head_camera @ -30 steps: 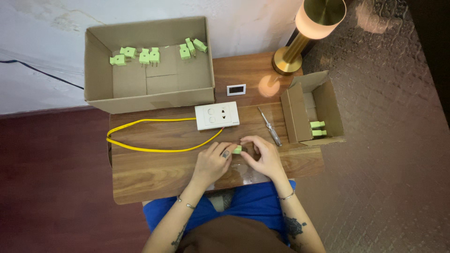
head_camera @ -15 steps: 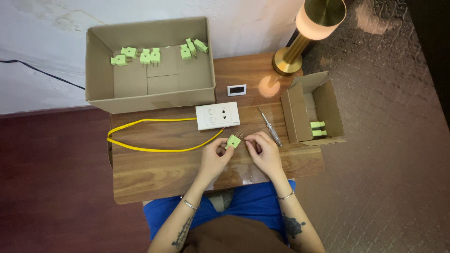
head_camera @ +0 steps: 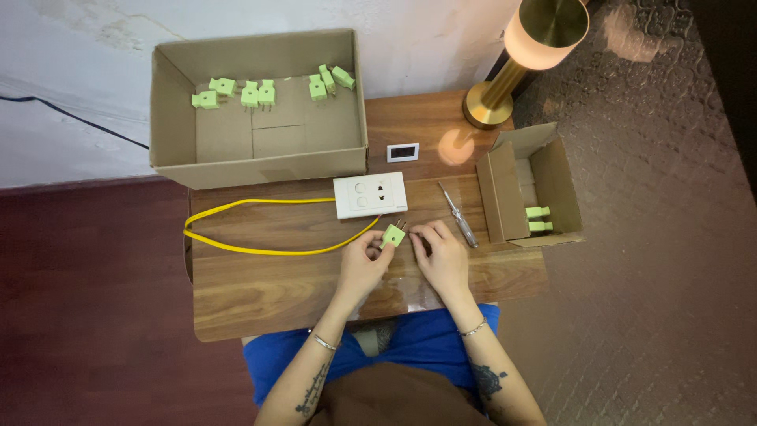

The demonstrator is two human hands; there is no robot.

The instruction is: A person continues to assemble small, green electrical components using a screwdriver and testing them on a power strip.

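Head view. Left hand (head_camera: 361, 260): fingers closed on a green plug (head_camera: 393, 234), held over the table (head_camera: 260, 300) near its front edge, just below the white socket plate (head_camera: 369, 195). Right hand (head_camera: 438, 254): fingertips pinched at the plug's prongs. Yellow cable (head_camera: 236, 229): looped toward the left edge. Screwdriver (head_camera: 459, 214): right of the socket plate. Large box (head_camera: 256, 158): back edge, holding more plugs.

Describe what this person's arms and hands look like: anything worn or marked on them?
Both forearms are bare, with no sleeves or gloves. The left hand has a thin bracelet at the wrist and a dark tattoo along the forearm. The right hand also has a thin bracelet and a dark forearm tattoo.
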